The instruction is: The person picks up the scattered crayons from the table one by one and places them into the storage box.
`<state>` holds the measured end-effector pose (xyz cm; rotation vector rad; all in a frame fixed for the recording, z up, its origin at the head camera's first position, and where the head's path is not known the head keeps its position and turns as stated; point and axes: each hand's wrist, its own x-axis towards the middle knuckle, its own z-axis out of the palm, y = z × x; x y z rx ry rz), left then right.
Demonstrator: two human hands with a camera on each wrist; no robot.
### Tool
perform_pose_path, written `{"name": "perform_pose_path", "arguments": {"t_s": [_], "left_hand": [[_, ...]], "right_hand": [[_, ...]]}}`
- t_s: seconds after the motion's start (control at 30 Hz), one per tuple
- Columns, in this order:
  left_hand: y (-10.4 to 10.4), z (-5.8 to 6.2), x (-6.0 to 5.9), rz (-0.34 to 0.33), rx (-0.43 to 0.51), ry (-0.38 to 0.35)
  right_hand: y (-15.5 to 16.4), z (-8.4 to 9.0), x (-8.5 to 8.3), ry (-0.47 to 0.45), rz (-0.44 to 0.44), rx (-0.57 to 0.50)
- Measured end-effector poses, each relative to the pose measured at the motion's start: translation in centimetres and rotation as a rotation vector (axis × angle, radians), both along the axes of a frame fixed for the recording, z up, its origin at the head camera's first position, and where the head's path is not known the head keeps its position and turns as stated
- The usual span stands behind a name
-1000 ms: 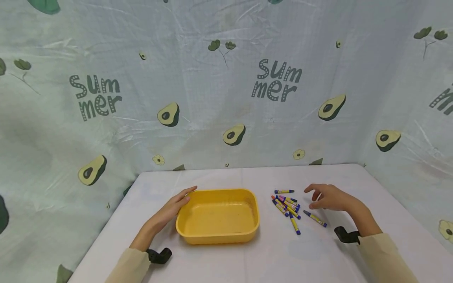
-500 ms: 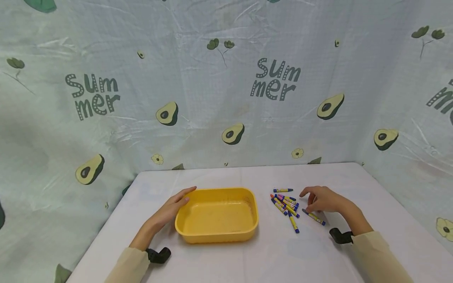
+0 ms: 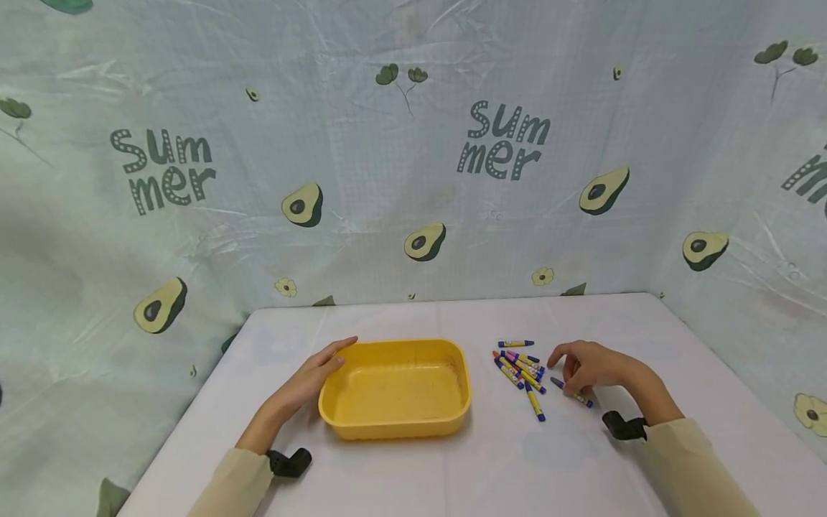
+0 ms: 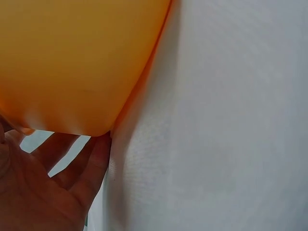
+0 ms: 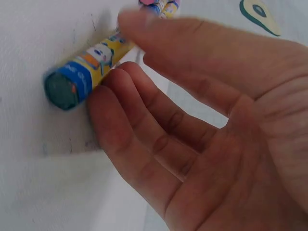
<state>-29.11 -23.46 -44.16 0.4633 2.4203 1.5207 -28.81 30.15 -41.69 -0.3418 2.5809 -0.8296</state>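
While my right hand (image 3: pixel 591 368) hovers low over the worktop (image 3: pixel 452 467), the crayon (image 3: pixel 571 393) I'm after lies right under its fingertips (image 5: pixel 103 98), apart from the main bunch. Its long axis runs diagonal, from up-left near the pile to down-right toward my wrist; in the wrist view its blunt teal end (image 5: pixel 61 90) faces the cam, w/ the fingertips touching its side and the thumb above it. So the right grip is loosely curled, closing on that crayon but not yet pinching it, as far as I can judge.

Left hand (image 3: pixel 309 380) is well apart from all crayons: fingers straight, resting against the left end of the yellow tray (image 3: pixel 395 424), which sits btwn both hands.

Count: 1 tray, nothing in it. Crayons: 1 stray under the fingers, 1 alone at the far side (image 3: pixel 515 344), plus a pile (image 3: pixel 519 368) of approx. 6–7, overlapping, can't count exactly.
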Motion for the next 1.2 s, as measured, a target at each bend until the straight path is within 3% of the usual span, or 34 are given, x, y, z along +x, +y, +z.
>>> {"name": "perform_pose_path", "arguments": {"t_s": [0.4,1.2], "left_hand": [[0.3,0.0,-0.1,0.019,-0.013,0.009],[1.3,0.0,0.0,0.054,-0.014,0.04]], "right_hand": [[-0.2,-0.1,0.2,-0.021,0.021,0.003],[0.0,0.3,-0.2,0.058,0.031,-0.021]]}}
